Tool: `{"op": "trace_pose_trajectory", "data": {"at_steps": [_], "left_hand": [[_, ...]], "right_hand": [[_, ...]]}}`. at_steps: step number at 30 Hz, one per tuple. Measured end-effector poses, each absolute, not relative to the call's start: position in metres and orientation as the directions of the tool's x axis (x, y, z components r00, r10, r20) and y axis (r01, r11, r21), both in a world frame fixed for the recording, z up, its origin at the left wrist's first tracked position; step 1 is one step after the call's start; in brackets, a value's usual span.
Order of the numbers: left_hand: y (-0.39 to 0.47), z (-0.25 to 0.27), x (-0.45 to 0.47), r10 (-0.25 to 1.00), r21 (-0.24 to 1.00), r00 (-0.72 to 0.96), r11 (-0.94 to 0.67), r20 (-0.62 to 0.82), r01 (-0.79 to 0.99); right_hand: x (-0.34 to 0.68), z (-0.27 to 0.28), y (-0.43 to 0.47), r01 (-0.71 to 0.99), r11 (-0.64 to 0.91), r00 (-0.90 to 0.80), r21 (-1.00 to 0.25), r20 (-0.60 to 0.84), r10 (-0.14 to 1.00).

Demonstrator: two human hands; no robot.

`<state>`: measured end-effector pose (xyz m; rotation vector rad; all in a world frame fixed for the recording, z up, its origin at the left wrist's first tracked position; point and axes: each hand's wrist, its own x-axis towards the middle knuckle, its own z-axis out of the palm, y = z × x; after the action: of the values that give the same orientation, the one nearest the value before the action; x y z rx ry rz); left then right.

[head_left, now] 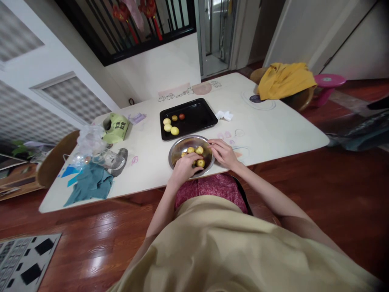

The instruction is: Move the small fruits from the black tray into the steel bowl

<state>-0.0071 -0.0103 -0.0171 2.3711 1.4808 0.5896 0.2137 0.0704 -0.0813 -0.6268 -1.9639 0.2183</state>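
Observation:
Near the table's front edge stands a metal bowl [174, 151] with several small round yellow fruits [199, 150] in it. My left hand [186, 165] reaches over the near rim into the bowl, fingers curled around one of the yellow fruits, which they partly hide. At the bowl's right side, my right hand [224, 153] is closed with its fingertips on the rim. Just beyond the bowl lies a black tray [197, 117]. On its left part rest three pale yellow round fruits [167, 127], a smaller orange-yellow one [174, 118] and a small red one [181, 116].
A crumpled white tissue [225, 115] lies right of the tray. Leftward on the white table [273, 134] are a green tissue pack [116, 127], clear plastic bags [91, 140] and a teal cloth [92, 182]. Yellow fabric [285, 81] drapes a chair at the far right.

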Motion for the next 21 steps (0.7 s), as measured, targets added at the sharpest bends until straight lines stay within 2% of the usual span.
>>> {"op": "trace_pose_trajectory", "data": {"at_steps": [10,14,21], "left_hand": [[-0.014,-0.018,-0.013,0.907,0.493,0.375,-0.419,0.191,0.762],[-0.016,-0.017,-0.019,0.898,0.55,0.381,-0.436,0.219,0.713],[-0.017,-0.009,-0.031,0.898,0.592,0.365,-0.438,0.248,0.676]], "right_hand": [[0.215,-0.082,0.07,0.319,0.857,-0.339,-0.405,0.795,0.503],[0.214,-0.083,0.07,0.309,0.864,-0.341,-0.398,0.801,0.492],[0.214,-0.083,0.07,0.324,0.846,-0.349,-0.423,0.778,0.522]]}}
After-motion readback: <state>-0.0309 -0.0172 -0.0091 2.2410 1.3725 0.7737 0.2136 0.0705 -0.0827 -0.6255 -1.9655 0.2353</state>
